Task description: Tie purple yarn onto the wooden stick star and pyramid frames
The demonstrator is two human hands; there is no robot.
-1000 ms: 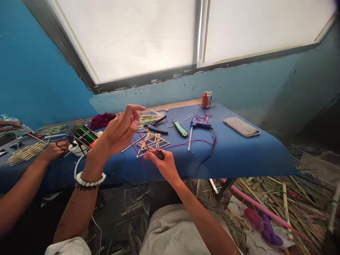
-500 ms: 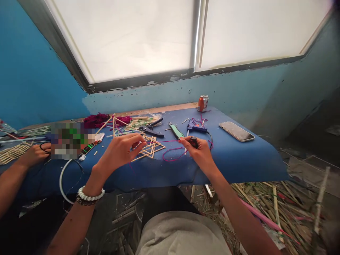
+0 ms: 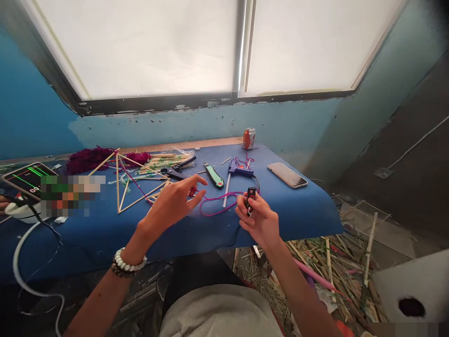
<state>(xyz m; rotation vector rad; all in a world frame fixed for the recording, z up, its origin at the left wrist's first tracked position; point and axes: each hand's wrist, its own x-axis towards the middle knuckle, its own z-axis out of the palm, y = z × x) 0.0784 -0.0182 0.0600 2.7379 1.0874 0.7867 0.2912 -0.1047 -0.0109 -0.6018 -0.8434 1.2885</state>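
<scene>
My right hand (image 3: 259, 215) is closed around a small black lighter (image 3: 250, 201) with red and white print, held upright over the table's front edge. My left hand (image 3: 175, 196) hovers above the table with thumb and forefinger apart; its other fingers curl and are partly hidden. Purple string (image 3: 210, 214) lies in a loop on the table between both hands. Behind my left hand, a frame of thin bamboo sticks (image 3: 118, 187) stands with string tied at its top. Beyond the hands lie a green utility knife (image 3: 213, 175) and a blue glue gun (image 3: 241, 167).
Black pliers (image 3: 175, 172), a bundle of sticks (image 3: 164, 161) and magenta yarn (image 3: 89, 160) lie at the back. A phone (image 3: 287, 175) and a can (image 3: 249, 138) are on the right. Another phone (image 3: 30, 180) stands left, beside a person's fingers. Bamboo scraps (image 3: 315, 255) cover the floor.
The string stretched between my hands has gone slack. My left thumb and forefinger have parted. My right hand has turned the lighter upright. The view has shifted right.
</scene>
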